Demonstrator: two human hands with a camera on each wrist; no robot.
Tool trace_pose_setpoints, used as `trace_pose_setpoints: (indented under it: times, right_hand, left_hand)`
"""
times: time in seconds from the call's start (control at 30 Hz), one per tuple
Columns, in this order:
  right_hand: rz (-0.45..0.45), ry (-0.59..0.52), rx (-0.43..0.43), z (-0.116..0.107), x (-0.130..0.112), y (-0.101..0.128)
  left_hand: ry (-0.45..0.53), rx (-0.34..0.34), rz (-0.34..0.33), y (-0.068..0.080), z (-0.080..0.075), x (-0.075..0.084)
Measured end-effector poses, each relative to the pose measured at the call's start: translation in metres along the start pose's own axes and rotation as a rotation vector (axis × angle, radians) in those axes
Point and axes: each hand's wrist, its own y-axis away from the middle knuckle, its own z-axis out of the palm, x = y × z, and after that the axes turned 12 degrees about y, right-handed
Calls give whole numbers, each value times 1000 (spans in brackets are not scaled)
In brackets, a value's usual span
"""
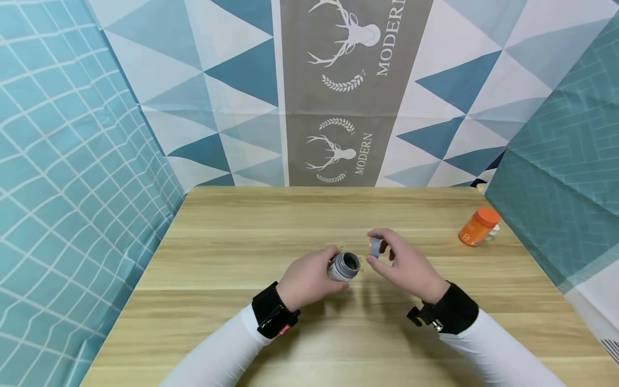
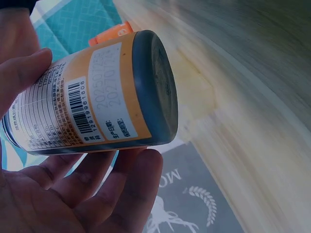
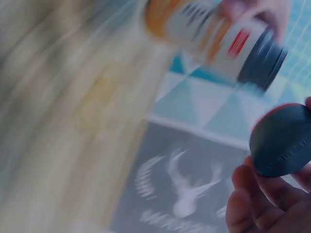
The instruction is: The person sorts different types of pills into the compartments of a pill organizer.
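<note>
My left hand grips a dark grey supplement bottle round its body. Its lid is off, and the threaded mouth is tilted up and to the right. An orange and white label with a barcode wraps the bottle in the left wrist view, where its dark base shows as well. To the right of the mouth and apart from it, my right hand pinches a round dark grey cap between thumb and fingers. A reddish rim edges the cap in the right wrist view. What the bottle contains cannot be made out.
On the right side of the wooden table stands an orange jar with an orange lid. A small white object is partly hidden behind it. Patterned cloth hangs along the back, and blue-green sheets line both sides.
</note>
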Motion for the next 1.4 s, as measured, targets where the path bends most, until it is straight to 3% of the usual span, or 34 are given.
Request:
trace_pose_setpoints:
  times: [0.23, 0.4, 0.7, 0.9, 1.0, 1.13, 1.23, 1.4]
  right_hand:
    - [181, 99, -50, 11, 57, 10]
    - [180, 168, -97, 16, 85, 18]
    - [179, 128, -189, 25, 100, 17]
    - [177, 170, -181, 24, 94, 15]
    - [141, 194, -96, 26, 81, 12]
    - [23, 191, -2, 34, 57, 3]
    - [-52, 204, -15, 43, 40, -6]
    - [-95, 248, -77, 62, 26, -21]
  left_hand:
    - [-38, 44, -26, 11, -12, -13]
    - [-22, 64, -35, 15, -16, -22]
    - [-36, 75, -22, 19, -19, -32]
    - [-47, 76, -19, 20, -20, -36]
    - [-60, 73, -22, 20, -21, -39]
    - [-75, 61, -32, 17, -22, -41]
    - [-75, 51, -41, 14, -23, -42]
    - [-90, 38, -55, 9, -22, -44]
